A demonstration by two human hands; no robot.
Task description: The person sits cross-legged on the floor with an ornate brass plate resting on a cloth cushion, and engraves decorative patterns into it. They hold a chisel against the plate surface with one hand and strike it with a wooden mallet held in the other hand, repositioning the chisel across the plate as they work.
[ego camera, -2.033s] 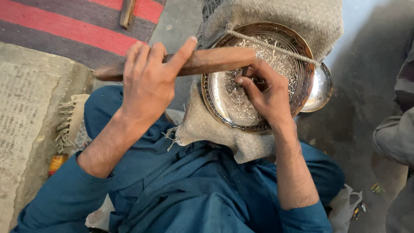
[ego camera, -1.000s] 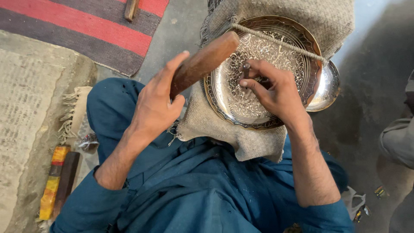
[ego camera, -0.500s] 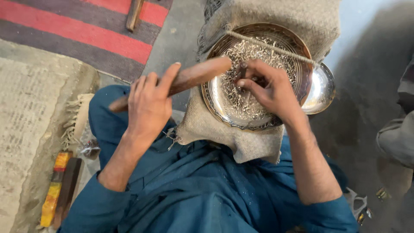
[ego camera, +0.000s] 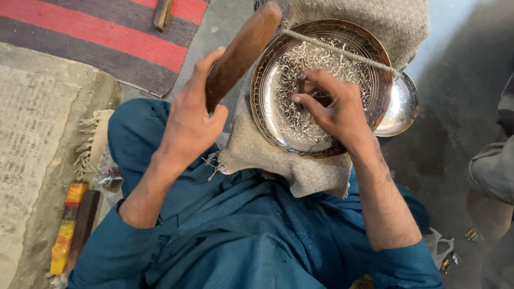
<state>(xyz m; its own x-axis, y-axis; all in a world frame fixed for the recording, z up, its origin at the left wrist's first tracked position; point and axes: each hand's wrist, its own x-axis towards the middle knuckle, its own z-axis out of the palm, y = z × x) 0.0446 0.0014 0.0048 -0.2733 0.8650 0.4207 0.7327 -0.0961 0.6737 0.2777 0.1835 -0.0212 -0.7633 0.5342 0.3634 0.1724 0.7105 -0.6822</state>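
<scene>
My left hand (ego camera: 191, 124) grips a brown wooden mallet (ego camera: 242, 51), its head raised up and to the right, just left of the plate's rim. My right hand (ego camera: 336, 109) pinches a small dark metal punch (ego camera: 301, 83) upright against the face of an engraved round metal plate (ego camera: 284, 120). The plate rests on a burlap-wrapped block (ego camera: 305, 174) on my lap and is tied down by a rope (ego camera: 342, 52) across its top. I wear blue clothes.
A plain shiny metal bowl (ego camera: 400, 107) sits behind the plate's right edge. A red and grey striped rug (ego camera: 85, 37) with a wooden tool (ego camera: 162, 13) lies at top left. An orange and dark stick (ego camera: 72, 227) lies at lower left. Another person's grey sleeve (ego camera: 495, 166) shows at right.
The mallet has swung from lying level across the plate's left side to raised steeply with its head up. My right hand stays on the punch on the plate.
</scene>
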